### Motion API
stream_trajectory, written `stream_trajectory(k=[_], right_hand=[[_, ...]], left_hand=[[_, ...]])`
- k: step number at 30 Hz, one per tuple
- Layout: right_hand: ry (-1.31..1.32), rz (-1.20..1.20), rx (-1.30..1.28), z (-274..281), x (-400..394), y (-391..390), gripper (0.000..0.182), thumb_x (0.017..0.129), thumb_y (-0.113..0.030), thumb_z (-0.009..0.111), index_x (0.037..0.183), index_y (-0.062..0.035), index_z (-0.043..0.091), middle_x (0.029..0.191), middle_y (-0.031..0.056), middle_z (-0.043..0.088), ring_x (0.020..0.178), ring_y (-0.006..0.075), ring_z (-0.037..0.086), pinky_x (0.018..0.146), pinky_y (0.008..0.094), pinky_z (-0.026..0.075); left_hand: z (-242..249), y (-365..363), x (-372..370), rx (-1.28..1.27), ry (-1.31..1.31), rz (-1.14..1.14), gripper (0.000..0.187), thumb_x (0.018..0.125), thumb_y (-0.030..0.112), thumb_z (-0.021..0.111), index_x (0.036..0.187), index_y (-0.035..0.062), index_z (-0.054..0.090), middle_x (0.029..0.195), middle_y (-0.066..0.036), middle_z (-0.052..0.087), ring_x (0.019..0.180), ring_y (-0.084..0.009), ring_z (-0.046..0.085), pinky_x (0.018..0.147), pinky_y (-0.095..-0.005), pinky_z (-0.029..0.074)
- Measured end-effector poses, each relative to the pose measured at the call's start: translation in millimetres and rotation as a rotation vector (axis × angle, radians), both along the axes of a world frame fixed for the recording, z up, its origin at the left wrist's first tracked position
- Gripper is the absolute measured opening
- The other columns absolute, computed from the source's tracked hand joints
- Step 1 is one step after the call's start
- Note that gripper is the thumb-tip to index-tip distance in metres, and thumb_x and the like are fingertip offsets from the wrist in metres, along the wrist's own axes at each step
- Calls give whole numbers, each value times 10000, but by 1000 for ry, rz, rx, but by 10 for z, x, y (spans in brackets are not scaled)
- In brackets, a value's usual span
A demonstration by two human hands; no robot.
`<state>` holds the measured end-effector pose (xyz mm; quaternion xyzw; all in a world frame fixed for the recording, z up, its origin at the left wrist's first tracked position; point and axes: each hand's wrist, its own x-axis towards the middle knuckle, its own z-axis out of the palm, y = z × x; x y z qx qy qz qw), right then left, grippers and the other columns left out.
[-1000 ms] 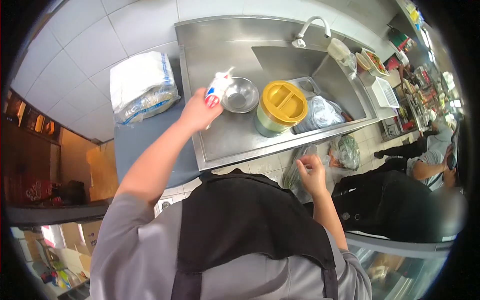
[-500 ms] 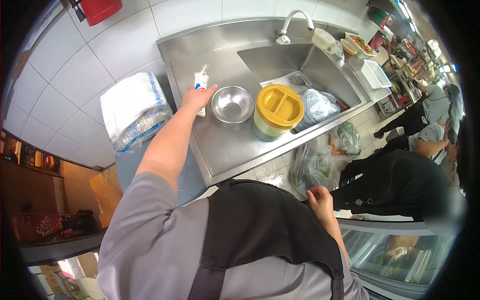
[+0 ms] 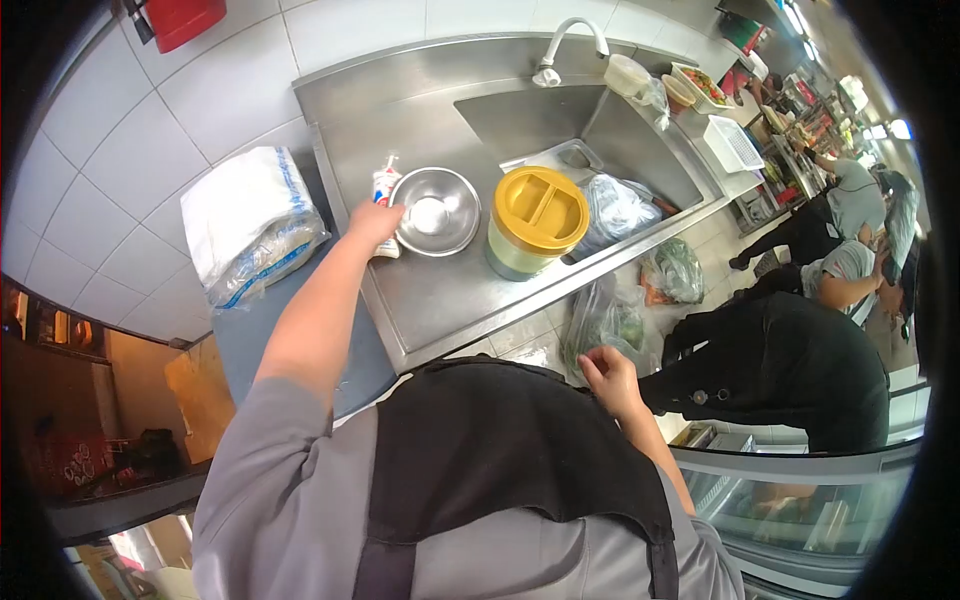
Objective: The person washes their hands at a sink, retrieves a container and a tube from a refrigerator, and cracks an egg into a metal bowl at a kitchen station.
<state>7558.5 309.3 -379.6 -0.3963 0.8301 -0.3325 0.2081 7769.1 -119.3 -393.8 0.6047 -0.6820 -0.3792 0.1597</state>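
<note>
My left hand (image 3: 374,226) reaches onto the steel counter, its fingers closed on the left rim of a shiny metal bowl (image 3: 455,212). The bowl looks slightly tilted. Partly behind that hand lies a slim white package with red and blue print (image 3: 383,184); the hand covers its middle. To the bowl's right stands a pale tub with a yellow lid (image 3: 541,208). My right hand (image 3: 614,384) hangs low in front of the counter, fingers loosely bent and apart, with nothing visible in it. Behind it is a clear plastic bag of greens (image 3: 612,325).
The sink basin (image 3: 640,140) has a white faucet (image 3: 572,50) and a filled plastic bag (image 3: 610,212). White packs (image 3: 250,215) sit left of the counter. A bending person (image 3: 790,365) is close at right, beside a glass-topped case (image 3: 800,520).
My left hand has moved off the middle of the white package and taken hold of the bowl's rim. The bowl now appears tilted. The view has shifted slightly; my right hand stays low.
</note>
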Motion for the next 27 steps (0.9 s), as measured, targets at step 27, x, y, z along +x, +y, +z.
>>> stream_trajectory(k=[27], right_hand=[[-507,-138,-172,847,-344,-1836,256,887,-193,535,1078,-29,580,656,59,571,428,99,470,339,236,329]], left_hand=[[466,1278,2436,143,699,443,490,838,232,628,1250,-8,519,1136,-97,598,1030,-189,571,873,-319,441]])
